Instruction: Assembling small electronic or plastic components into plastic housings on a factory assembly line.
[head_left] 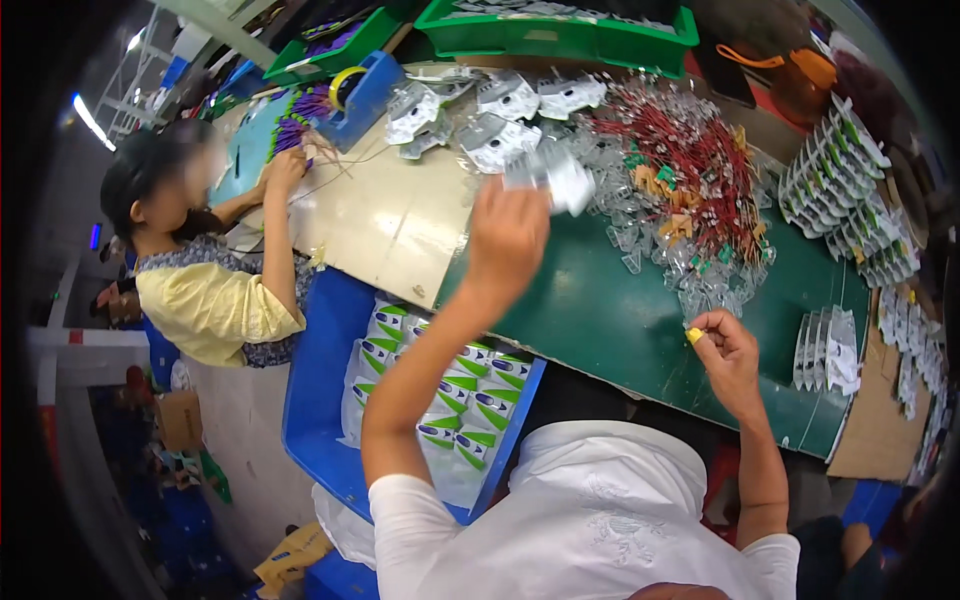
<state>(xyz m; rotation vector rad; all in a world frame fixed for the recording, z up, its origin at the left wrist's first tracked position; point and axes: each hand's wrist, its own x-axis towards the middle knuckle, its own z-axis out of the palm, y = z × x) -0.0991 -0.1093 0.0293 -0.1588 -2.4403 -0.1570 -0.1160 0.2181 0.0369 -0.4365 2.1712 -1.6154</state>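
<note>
Head view: left hand (510, 238) pinching a clear-and-white pack (556, 178) over the far side of the green bench (585, 285); right hand (730, 358) by the near edge.
Left fingers pressed together on the pack's near end; it's blurred, exact grip unclear. It appears between the loose packs (498, 142) to the far left and the red-wired pile (690, 150) on the right. Right fingers curled, yellow bit (693, 335) at the tips, can't tell if pinched or worn. I'd grip by the edge so thin plastic doesn't buckle, carry clear of wires, which could snag, and keep the right hand off the clear pieces (712, 292).
</note>
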